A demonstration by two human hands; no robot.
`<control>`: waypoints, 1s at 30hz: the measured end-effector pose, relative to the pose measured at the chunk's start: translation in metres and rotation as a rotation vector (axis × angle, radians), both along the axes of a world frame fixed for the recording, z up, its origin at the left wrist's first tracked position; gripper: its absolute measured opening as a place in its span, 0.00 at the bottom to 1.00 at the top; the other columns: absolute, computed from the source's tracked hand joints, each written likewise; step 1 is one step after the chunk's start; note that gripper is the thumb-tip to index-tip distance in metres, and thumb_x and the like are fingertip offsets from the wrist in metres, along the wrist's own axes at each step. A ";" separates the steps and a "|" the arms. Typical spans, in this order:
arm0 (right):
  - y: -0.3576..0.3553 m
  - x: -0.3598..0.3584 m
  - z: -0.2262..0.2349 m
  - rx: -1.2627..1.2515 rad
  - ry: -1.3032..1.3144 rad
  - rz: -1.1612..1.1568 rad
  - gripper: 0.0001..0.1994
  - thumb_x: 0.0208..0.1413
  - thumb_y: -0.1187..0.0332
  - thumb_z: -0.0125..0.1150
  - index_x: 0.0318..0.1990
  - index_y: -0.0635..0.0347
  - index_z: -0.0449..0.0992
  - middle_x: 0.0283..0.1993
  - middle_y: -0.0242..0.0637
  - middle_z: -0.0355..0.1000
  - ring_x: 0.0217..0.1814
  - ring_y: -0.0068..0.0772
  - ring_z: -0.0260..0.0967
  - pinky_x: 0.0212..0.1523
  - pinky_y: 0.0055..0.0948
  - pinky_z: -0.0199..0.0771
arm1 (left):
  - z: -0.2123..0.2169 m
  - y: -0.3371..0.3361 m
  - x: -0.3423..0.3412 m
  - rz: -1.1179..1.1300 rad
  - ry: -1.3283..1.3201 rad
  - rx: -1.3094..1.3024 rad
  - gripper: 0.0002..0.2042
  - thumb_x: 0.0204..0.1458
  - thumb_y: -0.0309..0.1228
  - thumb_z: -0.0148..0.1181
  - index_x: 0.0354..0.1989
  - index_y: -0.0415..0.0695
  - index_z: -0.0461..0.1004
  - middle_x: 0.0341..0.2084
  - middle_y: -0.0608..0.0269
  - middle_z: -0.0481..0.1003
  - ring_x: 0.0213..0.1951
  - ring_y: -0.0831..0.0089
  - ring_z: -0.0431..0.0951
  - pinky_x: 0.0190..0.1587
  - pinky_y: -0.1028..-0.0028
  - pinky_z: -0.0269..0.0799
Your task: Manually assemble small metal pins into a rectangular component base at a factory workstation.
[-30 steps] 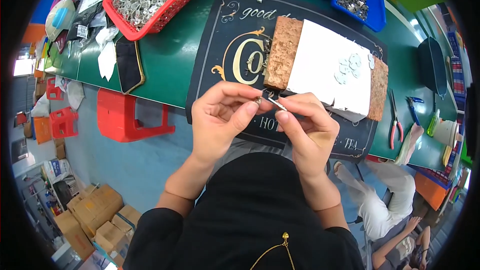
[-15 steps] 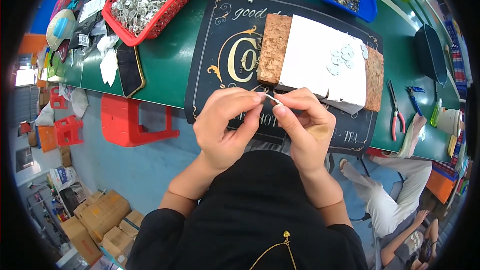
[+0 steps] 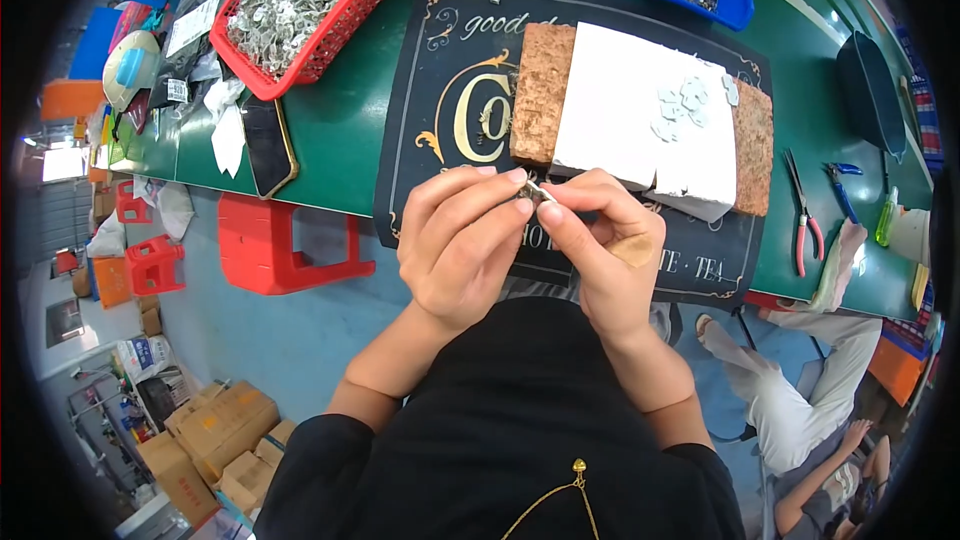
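Observation:
Over the near edge of the table, my left hand (image 3: 450, 250) and my right hand (image 3: 612, 255) meet fingertip to fingertip at a small metal piece (image 3: 535, 192). My right thumb and forefinger pinch its pale end. The left fingertips close on its darker end, with the left thumb mostly hidden behind the fingers; its exact kind is too small to make out. Just beyond my hands lies a white-topped block (image 3: 605, 90), flanked by a reddish-brown brick (image 3: 543, 90) and another brick end (image 3: 755, 145). Several thin, pale flat pieces (image 3: 683, 108) lie on the white top.
A dark printed mat (image 3: 425, 80) lies under the block on the green table (image 3: 345, 130). Around it are a red basket (image 3: 345, 35) of metal pieces, a blue tray (image 3: 735, 5), a phone (image 3: 270, 150), red-handled pliers (image 3: 803, 230) and a blue-handled tool (image 3: 843, 190). Someone sits at right (image 3: 790, 400).
My left fingers have shifted from a pinch with the thumb to lying more stretched along the small metal piece. The piece now sits tilted differently. The view has shifted slightly.

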State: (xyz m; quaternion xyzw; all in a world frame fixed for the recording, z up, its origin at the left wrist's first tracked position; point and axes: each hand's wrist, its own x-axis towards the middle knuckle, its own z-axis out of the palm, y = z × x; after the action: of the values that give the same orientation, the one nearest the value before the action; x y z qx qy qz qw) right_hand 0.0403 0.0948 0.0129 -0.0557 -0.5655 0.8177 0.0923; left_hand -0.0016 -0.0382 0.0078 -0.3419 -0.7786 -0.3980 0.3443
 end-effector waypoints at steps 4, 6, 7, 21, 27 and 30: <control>0.002 0.000 0.001 -0.034 -0.040 0.002 0.06 0.51 0.82 0.60 0.37 0.69 0.78 0.33 0.35 0.71 0.32 0.17 0.64 0.30 0.14 0.60 | 0.001 0.001 0.002 0.014 -0.008 -0.039 0.13 0.39 0.18 0.67 0.36 0.40 0.76 0.35 0.57 0.79 0.38 0.61 0.78 0.41 0.68 0.75; 0.004 0.000 -0.001 -0.038 -0.043 -0.006 0.06 0.51 0.82 0.61 0.37 0.69 0.78 0.33 0.35 0.71 0.32 0.16 0.64 0.30 0.13 0.60 | 0.001 0.000 0.002 0.039 0.001 -0.088 0.13 0.40 0.18 0.67 0.36 0.40 0.76 0.35 0.57 0.79 0.39 0.60 0.79 0.44 0.65 0.75; 0.003 -0.001 -0.002 -0.025 -0.025 -0.009 0.06 0.51 0.82 0.61 0.38 0.69 0.78 0.34 0.35 0.71 0.32 0.17 0.64 0.30 0.13 0.61 | 0.000 0.000 0.002 0.040 0.000 -0.092 0.13 0.40 0.18 0.67 0.36 0.40 0.76 0.35 0.57 0.79 0.39 0.60 0.79 0.44 0.65 0.75; 0.009 -0.001 -0.008 0.452 0.265 -0.110 0.08 0.46 0.82 0.66 0.36 0.67 0.78 0.34 0.40 0.74 0.35 0.26 0.71 0.35 0.20 0.70 | 0.008 0.003 0.008 -0.096 -0.783 0.355 0.10 0.44 0.18 0.65 0.37 0.37 0.76 0.35 0.56 0.78 0.38 0.68 0.77 0.44 0.70 0.72; 0.015 0.000 -0.003 0.549 0.326 -0.093 0.09 0.41 0.83 0.67 0.33 0.65 0.79 0.31 0.40 0.75 0.32 0.30 0.73 0.33 0.22 0.71 | 0.010 -0.006 0.001 -0.493 -1.175 0.696 0.06 0.48 0.17 0.61 0.34 0.36 0.74 0.33 0.57 0.74 0.36 0.73 0.76 0.42 0.77 0.72; 0.018 0.002 0.002 0.625 0.348 -0.062 0.09 0.41 0.83 0.68 0.32 0.65 0.80 0.30 0.40 0.75 0.32 0.29 0.73 0.32 0.22 0.71 | 0.008 -0.011 0.003 -0.479 -1.202 0.673 0.06 0.47 0.18 0.63 0.33 0.36 0.74 0.32 0.57 0.75 0.37 0.72 0.76 0.43 0.76 0.73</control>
State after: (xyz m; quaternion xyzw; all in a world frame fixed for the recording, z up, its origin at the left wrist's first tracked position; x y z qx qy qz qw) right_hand 0.0422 0.1126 0.0145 0.0982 -0.7620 0.5994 0.2246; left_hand 0.0011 -0.0492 0.0157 -0.1008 -0.5725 -0.7992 -0.1529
